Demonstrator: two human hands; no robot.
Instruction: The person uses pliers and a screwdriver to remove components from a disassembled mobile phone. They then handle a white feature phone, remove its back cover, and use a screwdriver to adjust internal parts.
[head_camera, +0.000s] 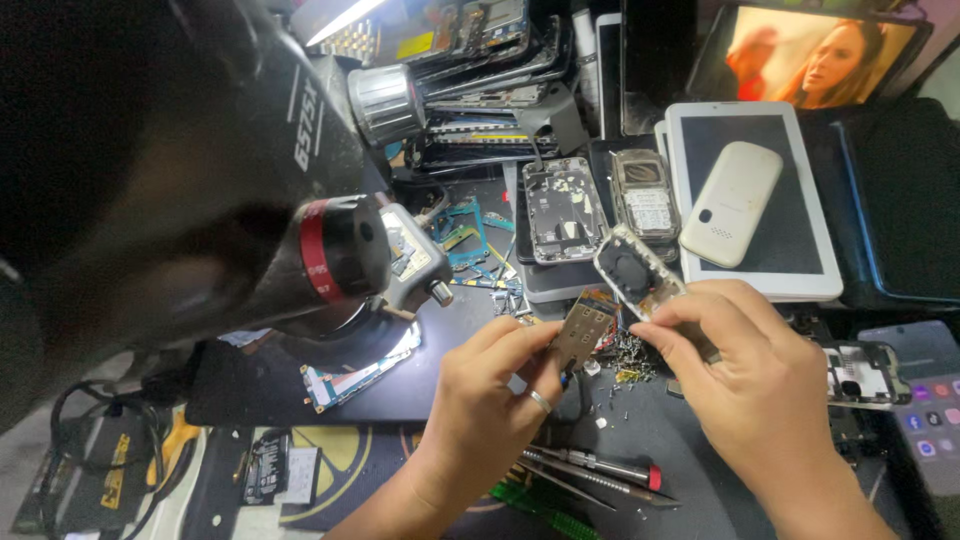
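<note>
Cluttered and dark, the desk (690, 430) carries phone parts from edge to edge, with a microscope (300, 210) looming over the upper left of the frame. Near the centre, the left hand (490, 400) pinches a small circuit board (583, 335) between thumb and forefinger, fingers clenched on its lower edge. The right hand (740, 380) grips a phone frame (638, 268) by its lower end, fingers closed around it, the frame tilted up toward the middle of the picture. Board and frame sit just beside each other, touching or nearly so; which, the view does not settle.

Handling such a board well seems to call for an edge grip, away from the contacts, and a steady frame.

Metallic and pale gold, the board shows a grid of contact pads and coloured bits at its top. A clear rim runs around the frame's dark middle.

Loose screws (628, 358) lie under the hands, screwdrivers (590, 470) at the lower centre, a white tablet (750, 200) with a white phone (730, 205) at the upper right.
</note>
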